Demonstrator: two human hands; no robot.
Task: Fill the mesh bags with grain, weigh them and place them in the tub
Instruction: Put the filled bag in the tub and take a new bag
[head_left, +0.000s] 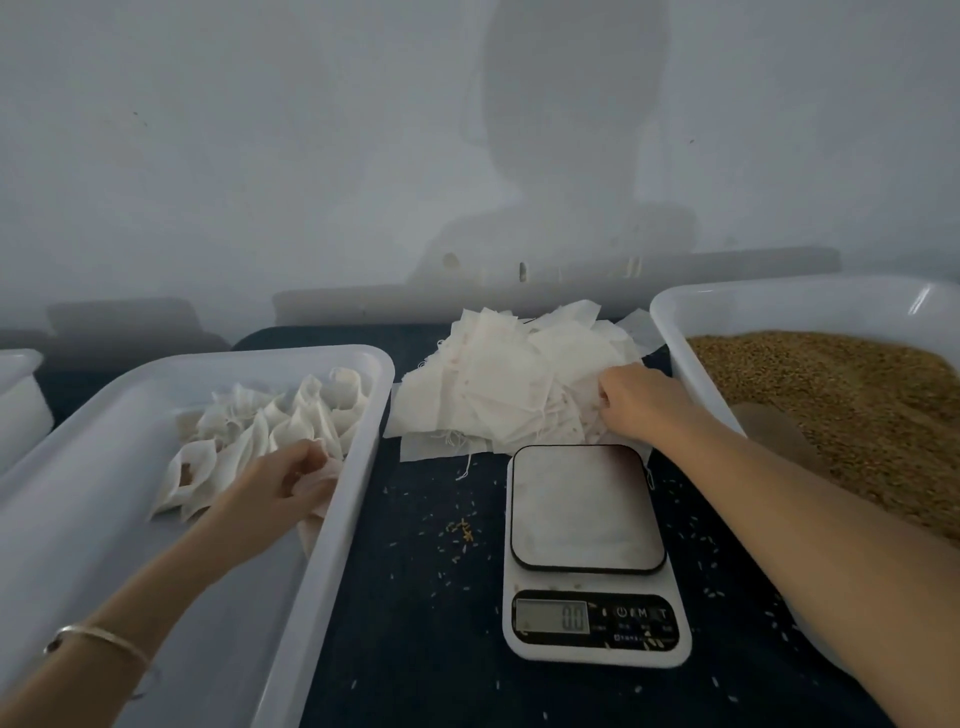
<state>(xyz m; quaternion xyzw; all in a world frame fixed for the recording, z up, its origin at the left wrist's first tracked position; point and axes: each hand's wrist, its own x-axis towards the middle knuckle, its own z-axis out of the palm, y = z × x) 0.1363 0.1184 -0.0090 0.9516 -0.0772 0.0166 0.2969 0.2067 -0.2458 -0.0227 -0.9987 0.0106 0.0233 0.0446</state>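
A heap of flat empty white mesh bags (509, 384) lies on the dark table behind the scale (587, 519), whose platform is bare and whose display reads 0.0. My right hand (636, 405) pinches at the right edge of that heap. On the left a white tub (332, 519) holds several filled, tied bags (270, 421). My left hand (283, 480) is inside this tub near its right wall, fingers curled round one filled bag (324, 478). On the right a white tub (670, 332) is full of brown grain (831, 405).
Loose grains (462, 535) are scattered on the dark tabletop around the scale. A brown scoop-like piece (774, 431) sticks out of the grain. Part of another white container (18, 400) shows at the far left. A plain wall stands just behind the table.
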